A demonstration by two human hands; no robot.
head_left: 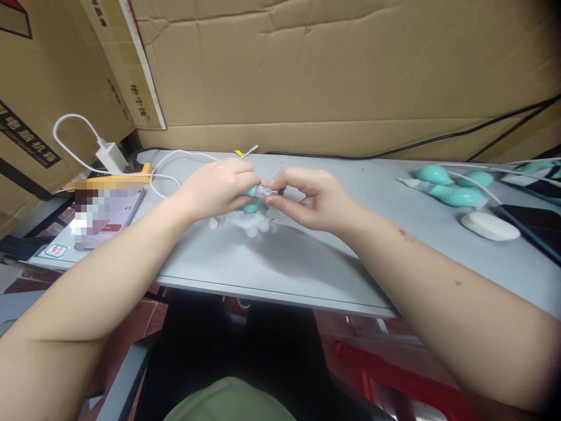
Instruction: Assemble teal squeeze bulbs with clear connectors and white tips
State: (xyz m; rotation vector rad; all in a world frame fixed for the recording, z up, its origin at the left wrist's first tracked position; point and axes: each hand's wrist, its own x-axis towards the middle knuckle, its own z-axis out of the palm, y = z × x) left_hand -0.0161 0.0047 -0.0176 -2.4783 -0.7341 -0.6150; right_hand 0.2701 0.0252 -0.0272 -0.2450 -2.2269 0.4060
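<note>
My left hand (223, 188) is closed around a teal bulb, of which only a small part shows past the fingertips. A clear plastic piece (265, 192) sticks out of the bulb to the right. The thumb and index finger of my right hand (307, 196) pinch the other end of that clear piece. Just below my hands, a pile of small clear and whitish plastic parts (252, 225) lies on the grey table (280, 263), with another teal surface (251, 206) partly showing among them.
At the right lie several teal bulbs (458, 196), a white oval case (489, 226) and a dark device (534, 222). At the left are a phone (125, 219), a white charger (111, 158) and an orange power strip (140, 172). Cardboard (328, 76) stands behind.
</note>
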